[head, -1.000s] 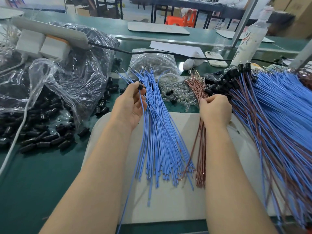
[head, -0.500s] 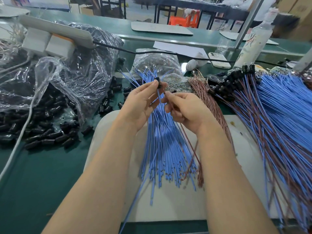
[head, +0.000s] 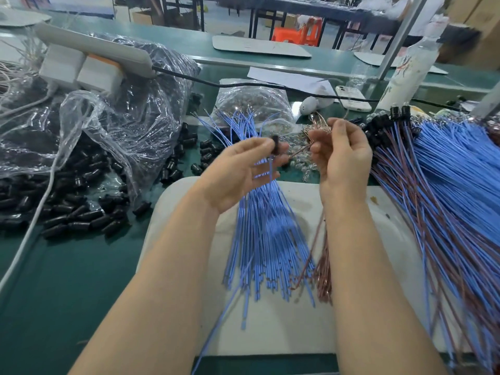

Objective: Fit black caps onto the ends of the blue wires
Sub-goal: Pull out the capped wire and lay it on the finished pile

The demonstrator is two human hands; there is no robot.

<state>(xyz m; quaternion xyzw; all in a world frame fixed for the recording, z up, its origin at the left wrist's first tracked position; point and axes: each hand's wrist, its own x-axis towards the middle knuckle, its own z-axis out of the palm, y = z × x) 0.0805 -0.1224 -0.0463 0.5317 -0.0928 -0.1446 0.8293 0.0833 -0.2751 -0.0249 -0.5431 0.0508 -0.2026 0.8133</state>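
Note:
My left hand (head: 238, 174) is raised over the white board (head: 284, 328), pinching a black cap (head: 276, 143) that sits on the top end of one blue wire (head: 235, 299), which hangs down toward me. My right hand (head: 343, 158) is level with it, a little to the right, fingers closed on a thin brown wire (head: 315, 239) whose tip points toward the cap. A fan of loose blue wires (head: 267, 239) lies on the board beneath both hands. Loose black caps (head: 78, 220) lie heaped at the left.
A big bundle of blue and brown wires with caps fitted (head: 446, 190) lies at the right. Clear plastic bags (head: 130, 115) and a white power strip (head: 89, 50) are at the back left. A bag of small glass bulbs (head: 251, 101), a phone (head: 353, 98) and a bottle (head: 405, 74) stand behind.
Both hands have risen off the wire fan. My right hand moved from touching my left hand out to the right, now holding a brown wire; the cap stays pinched in my left hand.

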